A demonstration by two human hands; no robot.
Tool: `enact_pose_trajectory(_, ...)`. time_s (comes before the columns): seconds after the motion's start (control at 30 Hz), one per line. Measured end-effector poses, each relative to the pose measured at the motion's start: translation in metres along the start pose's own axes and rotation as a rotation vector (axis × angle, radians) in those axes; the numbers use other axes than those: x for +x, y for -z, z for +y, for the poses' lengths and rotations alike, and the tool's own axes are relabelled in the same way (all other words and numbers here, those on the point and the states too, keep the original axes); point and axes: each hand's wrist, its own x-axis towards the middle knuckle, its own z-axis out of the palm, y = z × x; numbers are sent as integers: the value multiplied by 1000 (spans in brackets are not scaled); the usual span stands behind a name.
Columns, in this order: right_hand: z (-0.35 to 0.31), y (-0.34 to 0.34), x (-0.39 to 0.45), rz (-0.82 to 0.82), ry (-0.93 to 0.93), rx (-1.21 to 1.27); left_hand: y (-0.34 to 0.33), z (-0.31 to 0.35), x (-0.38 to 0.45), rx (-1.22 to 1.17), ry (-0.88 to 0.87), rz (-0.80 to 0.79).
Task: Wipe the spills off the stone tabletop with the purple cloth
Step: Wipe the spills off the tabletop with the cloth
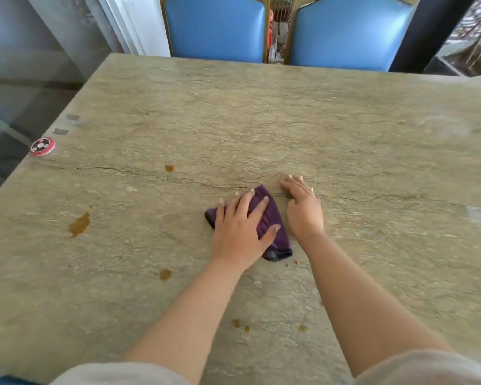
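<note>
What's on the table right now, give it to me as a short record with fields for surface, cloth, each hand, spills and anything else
surface: stone tabletop
cloth: purple cloth, crumpled, mid-table
left hand: flat on the cloth, fingers spread
right hand: flat on bare stone beside the cloth
spills: brown spots, largest spill at left, others unwiped
other: red round disc at left edge; two blue chairs behind

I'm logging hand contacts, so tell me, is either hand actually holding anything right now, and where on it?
Nothing is gripped. The left hand presses flat on the middle of the purple cloth; the right hand rests flat on the stone tabletop.
</note>
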Motion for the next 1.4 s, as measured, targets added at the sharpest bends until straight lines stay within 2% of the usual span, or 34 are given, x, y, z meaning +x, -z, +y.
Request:
enact_pose_trajectory(0.1, 0, -4, 3, 54, 2, 5, 4, -41, 48, 78, -25, -63)
enact_pose_trajectory(0.23, -1, -4, 3, 57, 25, -55, 22, -74, 108, 171, 192, -120)
enact_pose_trajectory(0.3, -3, -4, 3, 65, 31, -66, 20, -73, 114, 39, 335, -84)
enact_pose_trajectory(0.37, -4, -5, 4, 61, 33, -78, 15, -62, 100, -76, 362, -64)
enact_pose_trajectory(0.43, -6, -6, 4, 30, 30, -107, 9, -49, 68, -43, 254, -54)
enact_pose_trajectory(0.5, -11, -9, 0, -14, 24, -157, 4, -46, 26, -37, 35, -58)
enact_pose_trajectory(0.6, -27, -23, -15, -82, 41, -159, 4, -70, -23, -137, -378, -123)
enact_pose_trajectory(0.67, -39, -38, -32, -115, 28, -89, 9, -99, -30, -150, -485, -175)
enact_pose_trajectory(0.73, -48, -50, -46, -89, 3, -38, 16, -126, -20, -125, -380, -139)
enact_pose_trajectory(0.8, -52, -58, -54, -46, -21, -38, 19, -148, 2, -78, -181, -13)
enact_pose_trajectory(0.87, -56, -64, -59, -34, -25, -94, 19, -159, 27, -57, -97, 89)
enact_pose_trajectory(0.93, -61, -70, -64, -33, -33, -140, 23, -154, 44, -73, -70, 18)
enact_pose_trajectory(1.0, -68, -77, -73, -21, -62, -165, 23, -144, 43, -109, -118, -86)
enact_pose_trajectory(1.07, -77, -88, -85, 12, -83, -168, 25, -142, 26, -126, -262, -153)
enact_pose_trajectory(1.13, -87, -103, -98, 47, -97, -175, 29, -156, 3, -129, -402, -215)
enact_pose_trajectory(1.2, -97, -119, -111, 65, -122, -187, 39, -173, -14, -120, -471, -235)
enact_pose_trajectory(1.3, -112, -138, -125, 53, -188, -207, 57, -184, -32, -91, -408, -192)
enact_pose_trajectory(1.4, -120, -152, -130, 67, -222, -308, 63, -186, -35, -95, -373, -252)
